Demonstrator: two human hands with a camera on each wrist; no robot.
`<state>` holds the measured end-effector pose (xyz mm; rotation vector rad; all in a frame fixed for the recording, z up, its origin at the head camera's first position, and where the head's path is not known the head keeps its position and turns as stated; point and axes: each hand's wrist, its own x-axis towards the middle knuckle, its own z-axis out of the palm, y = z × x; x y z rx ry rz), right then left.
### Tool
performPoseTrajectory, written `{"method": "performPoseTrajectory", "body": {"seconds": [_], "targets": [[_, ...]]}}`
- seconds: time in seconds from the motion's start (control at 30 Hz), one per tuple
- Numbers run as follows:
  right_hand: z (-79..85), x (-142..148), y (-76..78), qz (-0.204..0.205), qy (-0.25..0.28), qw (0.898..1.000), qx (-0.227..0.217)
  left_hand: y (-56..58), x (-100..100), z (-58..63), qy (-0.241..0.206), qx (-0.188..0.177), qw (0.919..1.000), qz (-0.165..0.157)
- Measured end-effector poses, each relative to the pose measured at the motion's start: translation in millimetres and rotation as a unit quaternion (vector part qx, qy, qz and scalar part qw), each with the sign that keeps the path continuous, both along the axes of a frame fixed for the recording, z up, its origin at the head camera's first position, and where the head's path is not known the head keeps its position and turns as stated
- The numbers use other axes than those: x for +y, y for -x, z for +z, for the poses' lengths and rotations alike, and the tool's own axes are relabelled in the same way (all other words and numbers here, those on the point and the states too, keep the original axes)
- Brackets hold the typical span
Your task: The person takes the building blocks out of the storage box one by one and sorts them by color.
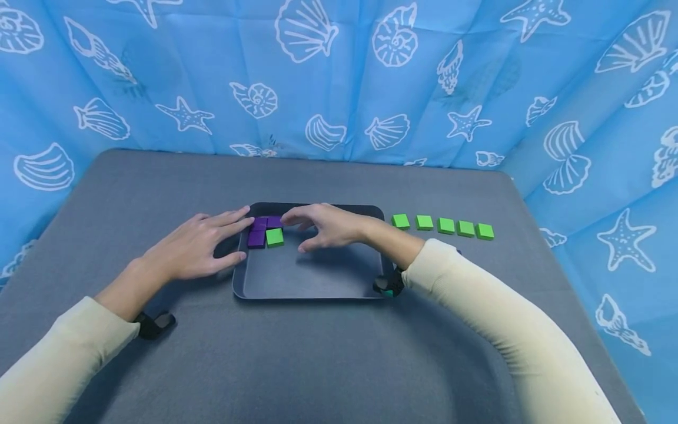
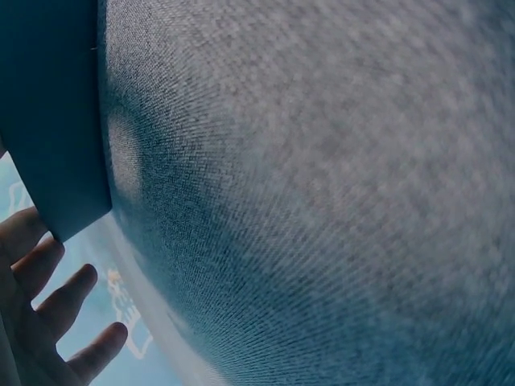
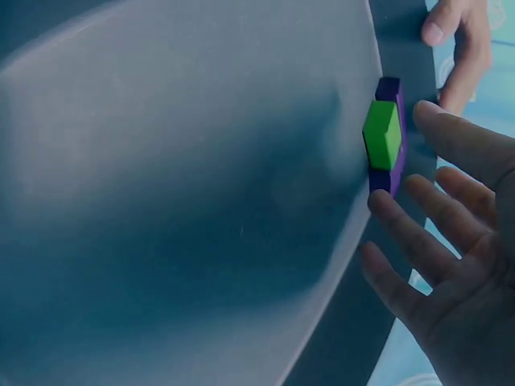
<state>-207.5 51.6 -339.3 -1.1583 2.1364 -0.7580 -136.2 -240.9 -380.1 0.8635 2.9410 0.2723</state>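
Note:
A dark shallow tray [image 1: 312,288] lies on the grey cloth. In its far left corner three purple blocks [image 1: 256,239] sit together, with one green block [image 1: 275,237] beside them, slightly askew. My left hand [image 1: 193,244] rests at the tray's left wall, its fingers spread and fairly straight, the fingertips right at the rim. Over the tray reaches my right hand [image 1: 331,227], its index fingertip close to the far purple block. The right wrist view shows that hand's fingers [image 3: 410,233] loosely extended with nothing between them, near the green and purple blocks.
Several green blocks [image 1: 446,225] form a row on the cloth just right of the tray, beyond my right forearm. Behind the table [image 1: 339,365] hangs a blue curtain [image 1: 339,76] with white shell prints, which also runs along the right side.

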Motion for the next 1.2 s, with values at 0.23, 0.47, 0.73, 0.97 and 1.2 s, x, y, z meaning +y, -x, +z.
{"method": "performPoseTrajectory", "body": {"seconds": [0.23, 0.47, 0.73, 0.97, 1.2], "targets": [[-7.3, -16.9, 2.9, 0.008, -0.002, 1.0, -0.003, -0.5, -2.5, -1.1, -0.006, -0.002, 1.0, -0.002], [-10.6, -25.2, 2.2, 0.001, -0.01, 1.0, 0.013, -1.0, -2.0, 0.0, -0.003, -0.005, 1.0, -0.001], [-11.1, -32.9, -1.3, -0.014, -0.037, 0.998, 0.045, -0.9, -0.6, 0.6, -0.001, -0.004, 1.0, -0.002], [-14.2, -40.0, -3.7, -0.017, -0.072, 0.994, 0.078, -0.8, -1.1, -0.6, -0.002, -0.002, 1.0, -0.002], [-15.6, -46.6, -4.4, -0.021, -0.076, 0.99, 0.12, -1.1, -1.1, -1.0, 0.001, 0.0, 1.0, -0.002]]}}
